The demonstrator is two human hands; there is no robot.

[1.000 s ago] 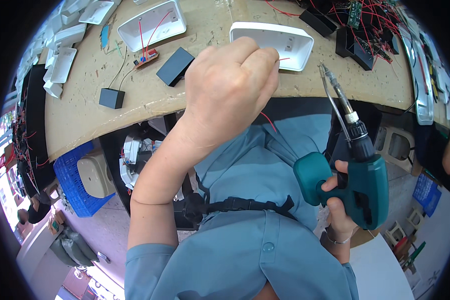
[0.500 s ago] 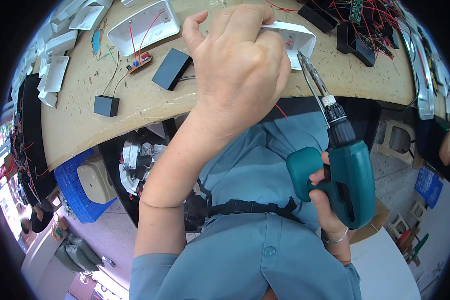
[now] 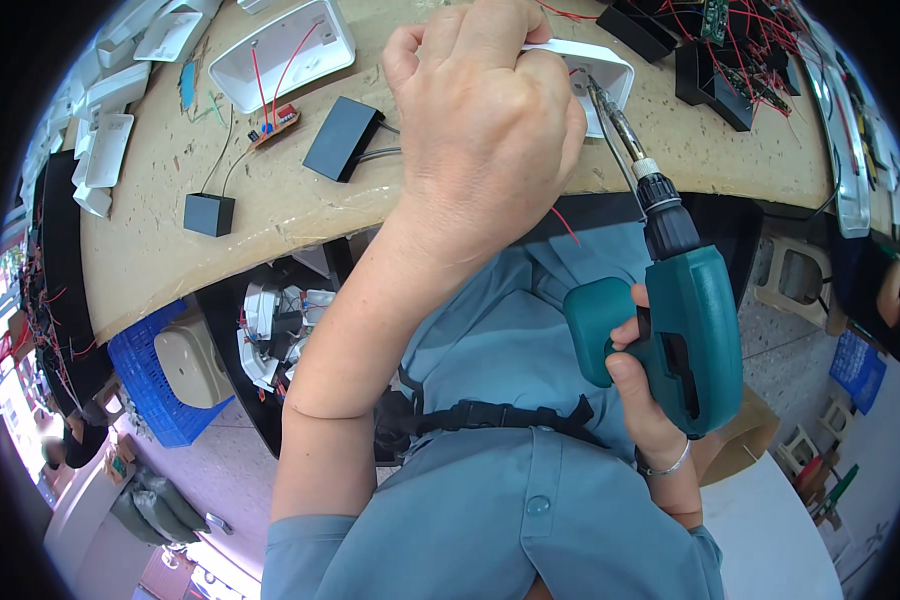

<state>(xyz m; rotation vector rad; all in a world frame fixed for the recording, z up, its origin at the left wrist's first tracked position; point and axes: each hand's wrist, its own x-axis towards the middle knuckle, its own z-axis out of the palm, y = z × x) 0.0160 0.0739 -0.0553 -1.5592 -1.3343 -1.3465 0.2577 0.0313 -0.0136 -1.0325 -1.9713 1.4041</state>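
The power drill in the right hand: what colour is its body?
Teal power drill with a black chuck, in the head view.

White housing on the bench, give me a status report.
Left hand grips white housing. Right hand holds teal drill, bit inside housing. Nothing blocking.

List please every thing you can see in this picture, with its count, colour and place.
white housing: 1, white, on the bench under the left hand
cordless drill: 1, teal and black, in the right hand, bit tip in the housing
open white housing: 1, white, red wires inside, upper left of bench
small circuit board: 1, red, beside that housing
flat black box: 1, black, bench centre
small black box: 1, black, near bench edge
workbench: 1, tan
blue crate: 1, blue, under the bench
left hand: 1, gripping the housing
right hand: 1, gripping the drill
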